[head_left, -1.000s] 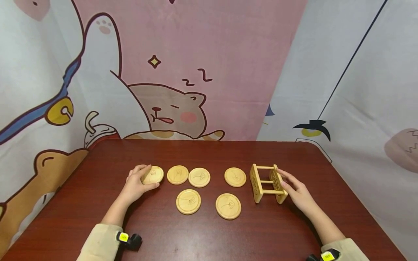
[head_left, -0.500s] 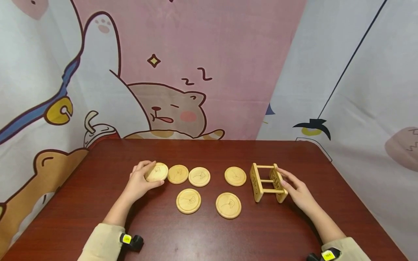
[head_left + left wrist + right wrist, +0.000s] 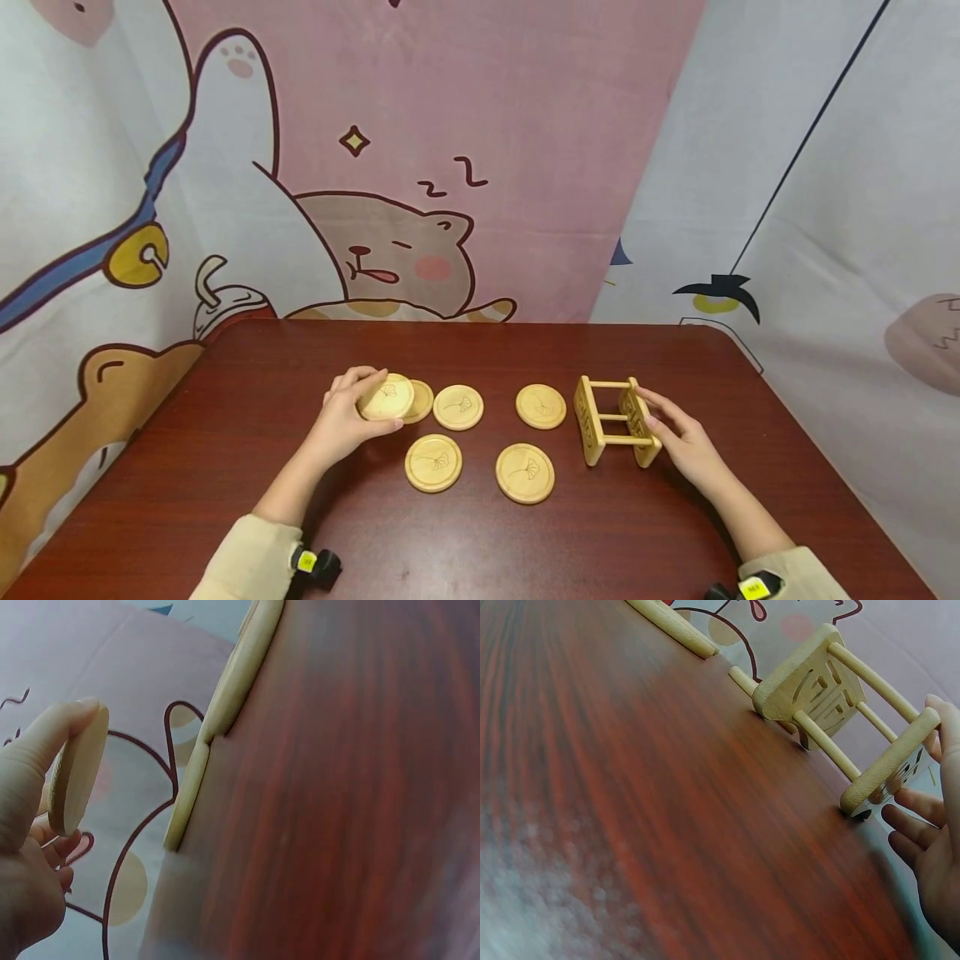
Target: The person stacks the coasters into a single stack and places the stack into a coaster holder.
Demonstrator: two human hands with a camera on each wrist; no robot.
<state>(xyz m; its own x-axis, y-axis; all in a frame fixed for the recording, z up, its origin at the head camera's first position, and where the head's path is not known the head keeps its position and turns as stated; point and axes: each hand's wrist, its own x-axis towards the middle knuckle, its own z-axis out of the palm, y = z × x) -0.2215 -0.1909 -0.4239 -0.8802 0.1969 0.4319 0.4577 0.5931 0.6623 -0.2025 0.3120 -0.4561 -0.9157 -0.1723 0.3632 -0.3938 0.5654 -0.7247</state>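
Observation:
My left hand point(image 3: 347, 423) pinches a round pale wooden coaster point(image 3: 388, 397) by its edge, between thumb and fingers. In the left wrist view this coaster point(image 3: 79, 769) is tilted and clear of the tabletop. From the head view it partly covers another coaster point(image 3: 422, 402) lying on the table. On the right stands a wooden coaster rack point(image 3: 592, 425) with two cut-out side panels joined by round bars. My right hand point(image 3: 688, 450) holds its right panel with thumb and index finger; the other fingers point(image 3: 911, 825) are loosely bent beside it.
More coasters with engraved leaf designs lie flat on the dark red wooden table point(image 3: 465, 550): one upper middle point(image 3: 458, 407), one left of the rack point(image 3: 541, 407), and two nearer coasters point(image 3: 433, 463). A cartoon-printed cloth point(image 3: 525, 167) hangs behind the table.
My left hand has lifted its coaster and carried it rightward, so it now overlaps the neighbouring coaster in the head view. The right hand and rack have stayed put.

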